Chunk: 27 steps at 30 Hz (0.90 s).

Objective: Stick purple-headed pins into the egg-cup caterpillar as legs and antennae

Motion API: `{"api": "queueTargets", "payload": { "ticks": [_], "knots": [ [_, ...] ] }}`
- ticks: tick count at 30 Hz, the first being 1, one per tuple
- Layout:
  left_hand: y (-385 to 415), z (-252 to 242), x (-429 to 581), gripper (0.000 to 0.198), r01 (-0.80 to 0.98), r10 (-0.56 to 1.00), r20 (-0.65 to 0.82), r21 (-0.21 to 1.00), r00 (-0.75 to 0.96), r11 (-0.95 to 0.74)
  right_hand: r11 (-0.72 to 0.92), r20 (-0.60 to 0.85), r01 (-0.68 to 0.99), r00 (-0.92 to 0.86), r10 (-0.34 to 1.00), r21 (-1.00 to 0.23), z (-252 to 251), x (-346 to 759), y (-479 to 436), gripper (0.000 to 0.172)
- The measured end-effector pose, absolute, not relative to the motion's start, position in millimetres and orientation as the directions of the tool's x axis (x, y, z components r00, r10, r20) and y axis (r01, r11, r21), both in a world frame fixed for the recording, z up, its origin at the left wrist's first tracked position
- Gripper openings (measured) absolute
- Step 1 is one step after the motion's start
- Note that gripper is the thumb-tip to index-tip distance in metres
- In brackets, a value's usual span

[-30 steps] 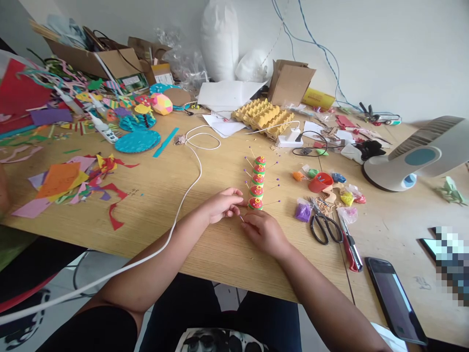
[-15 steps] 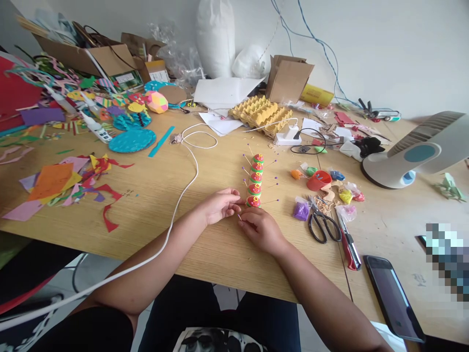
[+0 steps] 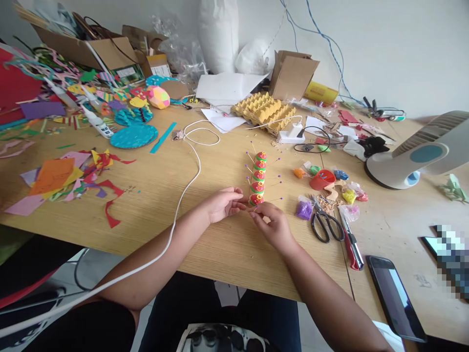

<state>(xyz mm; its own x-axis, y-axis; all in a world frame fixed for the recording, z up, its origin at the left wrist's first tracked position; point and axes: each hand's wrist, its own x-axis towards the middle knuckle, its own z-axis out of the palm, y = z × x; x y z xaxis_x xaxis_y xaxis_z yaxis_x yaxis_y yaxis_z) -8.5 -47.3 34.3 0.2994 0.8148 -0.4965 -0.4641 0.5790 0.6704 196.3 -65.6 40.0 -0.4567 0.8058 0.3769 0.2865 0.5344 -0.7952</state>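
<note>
A caterpillar-like craft (image 3: 259, 175) stands on the table, a row of red, green and yellow humps with thin purple-tipped sticks poking out on both sides. My left hand (image 3: 226, 205) is at the left of its near end, fingers loosely bent and apart, fingertips close against the nearest hump. Between the thumb and forefinger of my right hand (image 3: 274, 226) is a thin stick (image 3: 253, 210), pinched just in front of that hump. The fingers partly cover the stick, and whether it touches the craft I cannot tell.
To the right lie black-handled scissors (image 3: 327, 226), a utility knife (image 3: 352, 247), a red cup (image 3: 322, 180), bagged purple clay (image 3: 304, 209) and a phone (image 3: 395, 298). A white cable (image 3: 175, 215) crosses my left forearm. Egg cartons (image 3: 262, 110) sit behind; paper scraps (image 3: 54, 176) lie left.
My right hand has moved right and slightly forward with the stick, closer to the craft's near end. My left hand stays beside the craft. The whole view has shifted slightly.
</note>
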Motion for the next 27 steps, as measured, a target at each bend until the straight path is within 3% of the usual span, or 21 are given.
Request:
{"api": "queueTargets", "payload": {
  "ticks": [6, 10, 14, 17, 27],
  "knots": [
    [-48.0, 37.6, -6.8, 0.013, -0.471, 0.814, -0.524, 0.669, 0.251, 0.575, 0.283, 0.22, 0.245, -0.252, 0.942, -0.927, 66.0, 210.3, -58.2, 0.018],
    [-47.9, 41.1, -5.6, 0.013, -0.492, 0.814, -0.519, 0.654, 0.261, 0.575, 0.238, 0.126, 0.349, -0.315, 0.941, -0.906, 92.1, 211.9, -49.9, 0.016],
    [-47.7, 44.8, -5.0, 0.017, -0.504, 0.81, -0.527, 0.642, 0.257, 0.578, 0.381, 0.071, 0.608, -0.47, 0.88, -0.697, 115.1, 200.5, -31.0, 0.014],
    [-47.4, 46.8, -4.3, 0.019, -0.518, 0.806, -0.536, 0.629, 0.251, 0.58, 0.511, 0.061, 0.656, -0.58, 0.812, -0.555, 121.1, 187.1, -16.3, 0.012],
    [-46.8, 48.9, -2.5, 0.013, -0.518, 0.798, -0.555, 0.622, 0.236, 0.586, 0.534, -0.007, 0.761, -0.576, 0.817, -0.368, 108.8, 170.8, -4.6, 0.014]
  ]
}}
